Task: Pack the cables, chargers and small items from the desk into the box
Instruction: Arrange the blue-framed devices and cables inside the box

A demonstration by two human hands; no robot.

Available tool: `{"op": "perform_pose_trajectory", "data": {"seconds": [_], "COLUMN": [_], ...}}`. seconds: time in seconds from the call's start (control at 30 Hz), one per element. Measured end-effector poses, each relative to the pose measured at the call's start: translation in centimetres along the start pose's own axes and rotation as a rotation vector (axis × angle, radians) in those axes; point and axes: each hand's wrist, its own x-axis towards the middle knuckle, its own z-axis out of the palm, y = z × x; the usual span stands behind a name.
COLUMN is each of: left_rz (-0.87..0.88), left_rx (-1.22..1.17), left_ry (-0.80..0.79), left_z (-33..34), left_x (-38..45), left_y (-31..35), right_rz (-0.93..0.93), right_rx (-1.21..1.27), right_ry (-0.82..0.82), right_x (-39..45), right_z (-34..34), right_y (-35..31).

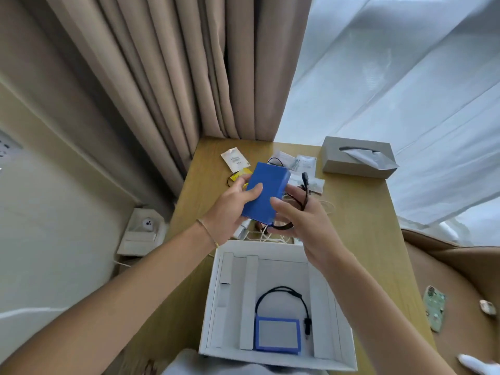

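Two blue packs: one up, one boxed

Left hand (230,201) and right hand (300,212) grip a blue rectangular battery pack (266,194); right fingers also hold its black cable (304,193). A second pack (277,334) lies inside the white cardboard box (213,293).

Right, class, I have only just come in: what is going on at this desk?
A person is packing. The left hand grips a blue battery pack above the desk, while the right hand gathers its black lead. The white box below already holds a similar blue pack with its cable. Packets and white cables lie unpacked beside a tissue box.
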Motion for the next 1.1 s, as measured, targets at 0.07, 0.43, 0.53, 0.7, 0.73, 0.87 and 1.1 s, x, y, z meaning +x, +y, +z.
{"op": "perform_pose_trajectory", "data": {"seconds": [0.07, 0.43, 0.53, 0.7, 0.73, 0.87, 1.1], "left_rz": [-0.045, -0.557, -0.632, -0.651, -0.654, -0.563, -0.314], "left_rx": [-0.032, 0.163, -0.050, 0.102, 0.090, 0.056, 0.232], "left_ry": [0.005, -0.170, -0.214, 0.027, 0.090, 0.272, 0.374], "left_z": [0.8, -2.2, -1.8, 0.6, 1.1, 2.2, 1.1], "left_x": [-0.5, -2.5, -3.2, -3.7, -3.7, -3.4, -3.1], "left_y": [-1.5, -4.1, -5.6, -9.0, -9.6, -11.6, -13.2], "right_rz": [-0.022, -0.526, -0.685, -0.803, -0.825, -0.799, -0.120], "right_rx": [-0.150, -1.434, -1.701, -1.879, -1.891, -1.888, -0.772], "right_ry": [0.112, 0.037, -0.087, -0.246, -0.263, -0.344, -0.192], "right_x": [-0.6, -4.0, -4.9, -5.9, -6.1, -6.5, -6.2], "right_z": [0.0, -4.3, -4.2, -3.9, -3.8, -3.5, -5.5], "right_y": [0.9, 4.9, 6.1, 7.8, 8.0, 8.5, 7.2]}}
